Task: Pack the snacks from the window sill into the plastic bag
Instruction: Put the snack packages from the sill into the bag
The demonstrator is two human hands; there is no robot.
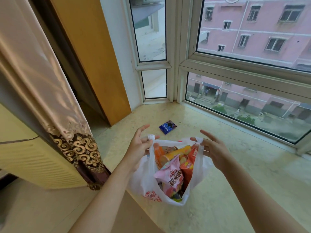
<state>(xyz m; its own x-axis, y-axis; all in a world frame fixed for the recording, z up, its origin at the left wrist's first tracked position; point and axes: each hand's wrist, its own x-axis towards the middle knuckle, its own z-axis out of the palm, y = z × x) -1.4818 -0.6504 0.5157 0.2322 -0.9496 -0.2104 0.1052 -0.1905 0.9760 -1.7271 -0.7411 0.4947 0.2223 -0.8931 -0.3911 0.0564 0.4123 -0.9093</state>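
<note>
Both hands, left hand [140, 145] and right hand [212, 149], are pinching the plastic bag [144, 180] handles at frame centre. Its snacks [170, 175] are overlapping, the lower ones hidden. Above, a blue packet [167, 126] is lying on the window sill [235, 165], its print illegible.

Inside the white plastic bag [144, 179], the lower snack packets are hidden beneath a pink packet [170, 178]. Beyond the bag, the small blue wrapper's [167, 126] print seems too small to read.

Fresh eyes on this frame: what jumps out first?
The white plastic bag at centre, stuffed with bright snack packets, held open by its handles: left hand and right hand each pinch one. Beyond it, one blue snack packet lies alone on the window sill.
</note>
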